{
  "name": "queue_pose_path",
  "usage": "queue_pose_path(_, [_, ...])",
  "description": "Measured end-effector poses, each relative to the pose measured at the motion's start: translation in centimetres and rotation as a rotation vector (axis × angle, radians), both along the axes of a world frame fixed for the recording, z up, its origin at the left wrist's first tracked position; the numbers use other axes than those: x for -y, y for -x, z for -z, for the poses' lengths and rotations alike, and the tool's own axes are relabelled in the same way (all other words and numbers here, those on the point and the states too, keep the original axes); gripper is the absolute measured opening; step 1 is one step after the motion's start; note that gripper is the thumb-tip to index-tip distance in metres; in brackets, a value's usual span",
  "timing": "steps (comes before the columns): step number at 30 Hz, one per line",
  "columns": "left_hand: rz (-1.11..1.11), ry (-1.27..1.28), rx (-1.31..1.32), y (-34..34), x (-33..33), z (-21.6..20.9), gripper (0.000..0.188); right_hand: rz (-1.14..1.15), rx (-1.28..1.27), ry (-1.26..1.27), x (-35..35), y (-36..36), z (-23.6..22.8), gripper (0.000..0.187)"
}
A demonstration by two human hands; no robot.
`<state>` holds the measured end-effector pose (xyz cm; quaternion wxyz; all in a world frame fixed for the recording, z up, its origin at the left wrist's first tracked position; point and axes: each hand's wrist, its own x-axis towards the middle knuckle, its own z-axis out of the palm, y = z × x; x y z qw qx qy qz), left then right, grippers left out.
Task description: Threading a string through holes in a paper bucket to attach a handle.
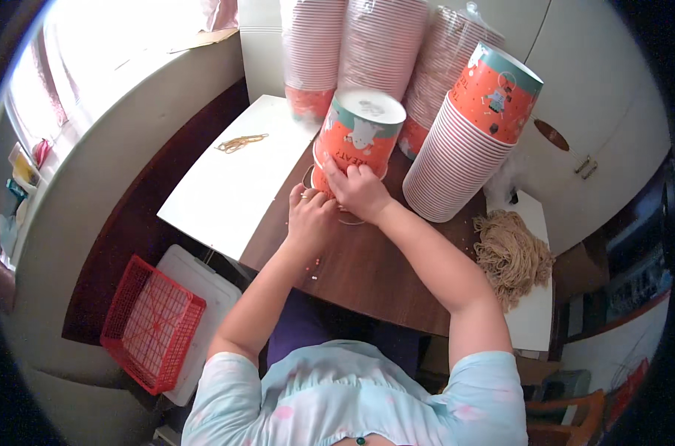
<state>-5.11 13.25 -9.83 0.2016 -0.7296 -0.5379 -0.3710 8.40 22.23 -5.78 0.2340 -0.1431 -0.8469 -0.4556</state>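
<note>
An orange paper bucket [360,134] with a green band and printed figures stands upside down on the dark brown table, its white base up. My left hand [314,215] is closed at the bucket's near lower side, fingers curled around a thin beige cord [308,176]. Beside it, my right hand [360,192] has its thumb and fingers drawn together on the cord, with one finger stretched up against the bucket wall. Parts of the cord loop out past both hands. The exact pinch point is hidden behind my fingers.
A tall leaning stack of nested buckets [456,160] is at right, with plastic-wrapped stacks [378,44] behind. A heap of beige cords [512,256] lies right, a few cords [241,143] on the white board [218,193] at left. A red basket [155,323] sits lower left.
</note>
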Motion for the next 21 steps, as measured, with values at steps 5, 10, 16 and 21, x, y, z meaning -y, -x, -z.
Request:
queue_pose_path(5, [-0.019, 0.200, 0.006, 0.7, -1.1, 2.9, 0.009, -0.014, 0.083, 0.294, 0.4, -0.3, 2.3, 0.035])
queue_pose_path(10, [0.062, 0.364, 0.304, 2.1, 0.5, 0.7, 0.012, -0.198, -0.257, 0.617, 4.5, -3.1, -3.1, 0.029])
queue_pose_path(16, [0.112, 0.108, 0.425, 1.6, 0.1, -5.3, 0.011, 0.138, -0.692, 0.054, 5.1, -11.7, -15.7, 0.034])
queue_pose_path(21, [0.374, 0.131, 0.513, -4.1, 0.0, -7.9, 0.021, 0.437, -0.626, 0.195, 0.1, -17.0, -22.8, 0.053])
